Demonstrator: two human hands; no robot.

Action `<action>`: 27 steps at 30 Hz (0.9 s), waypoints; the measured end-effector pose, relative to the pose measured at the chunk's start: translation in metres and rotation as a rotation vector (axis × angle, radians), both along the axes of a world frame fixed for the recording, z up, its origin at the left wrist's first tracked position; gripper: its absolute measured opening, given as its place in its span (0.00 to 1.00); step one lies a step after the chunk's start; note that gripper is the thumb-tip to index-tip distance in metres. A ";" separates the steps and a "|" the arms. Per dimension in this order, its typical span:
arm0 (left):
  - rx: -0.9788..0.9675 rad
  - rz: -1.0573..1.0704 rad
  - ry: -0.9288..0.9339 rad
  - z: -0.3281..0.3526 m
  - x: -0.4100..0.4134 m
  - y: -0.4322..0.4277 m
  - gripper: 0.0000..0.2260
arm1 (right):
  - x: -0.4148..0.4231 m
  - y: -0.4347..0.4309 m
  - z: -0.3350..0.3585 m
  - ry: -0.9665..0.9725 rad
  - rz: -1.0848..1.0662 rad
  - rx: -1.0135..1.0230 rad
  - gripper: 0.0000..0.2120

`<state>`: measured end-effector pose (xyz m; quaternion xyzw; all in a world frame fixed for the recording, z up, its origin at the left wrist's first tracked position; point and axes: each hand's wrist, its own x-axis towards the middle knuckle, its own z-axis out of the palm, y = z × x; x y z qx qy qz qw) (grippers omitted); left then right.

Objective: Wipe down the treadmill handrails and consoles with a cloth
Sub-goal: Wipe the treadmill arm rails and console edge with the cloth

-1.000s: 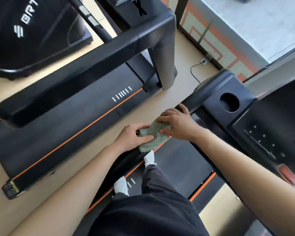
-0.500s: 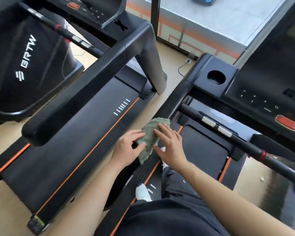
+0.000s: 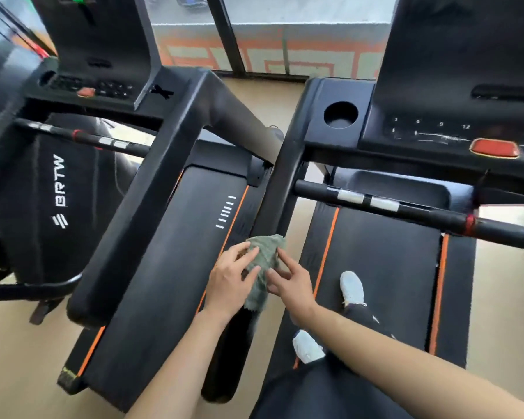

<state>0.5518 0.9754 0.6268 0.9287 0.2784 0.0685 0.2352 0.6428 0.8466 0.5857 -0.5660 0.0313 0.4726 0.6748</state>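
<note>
My left hand [image 3: 230, 281] pinches the crumpled grey-green terry cloth [image 3: 266, 252] over the black padded handrail [image 3: 274, 198], right hand [image 3: 292, 285] fingers spread alongside; loosely bunched, it could slip off.

Two black, orange-striped treadmills: left treadmill [image 3: 170, 252] beside the left hand [image 3: 229, 282], right treadmill [image 3: 375, 267] beside the right hand [image 3: 291, 287]. Two red oval buttons [image 3: 493, 148], two black crossbars [image 3: 406, 207], one round cup holder [image 3: 341, 114], all beyond the hands. One grey-green cloth [image 3: 265, 255] between them. Two white shoes [image 3: 351, 287].

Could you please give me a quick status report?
Left hand grips green cloth; right hand presses it. Cloth draped over handrail. Rail ahead unobstructed.
</note>
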 end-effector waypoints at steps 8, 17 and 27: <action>0.095 -0.199 0.094 0.006 0.037 0.021 0.22 | 0.020 0.010 -0.006 -0.191 -0.015 -0.063 0.30; 0.239 -0.317 0.202 0.012 0.109 0.042 0.23 | 0.074 0.031 -0.026 -0.108 -0.034 0.012 0.31; 0.325 -0.436 0.214 0.012 0.148 0.059 0.26 | 0.115 0.043 -0.038 -0.056 -0.047 0.071 0.40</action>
